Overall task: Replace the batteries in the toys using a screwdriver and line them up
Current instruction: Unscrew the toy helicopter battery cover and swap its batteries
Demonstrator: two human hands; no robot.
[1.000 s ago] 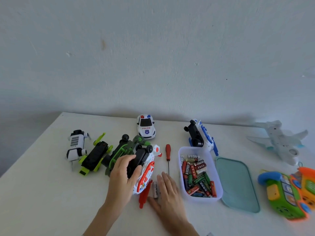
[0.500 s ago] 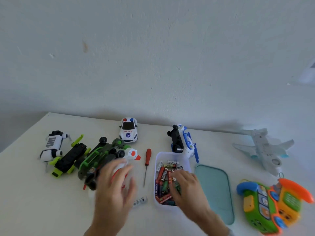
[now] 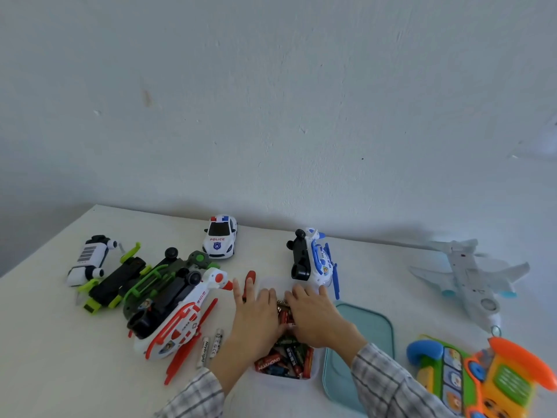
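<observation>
Batteries (image 3: 284, 354) in the box: both hands' fingers reach in, grip unclear; pick matching cells, avoiding the spent pair

Both hands side by side: L hand (image 3: 257, 315) & R hand (image 3: 316, 316), fingers extended, palms down.

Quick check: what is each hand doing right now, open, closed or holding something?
Left hand: over the battery box, fingers fairly straight; any grip cannot be told.
Right hand: over the same box, fingertips hidden; cannot be told.
</observation>
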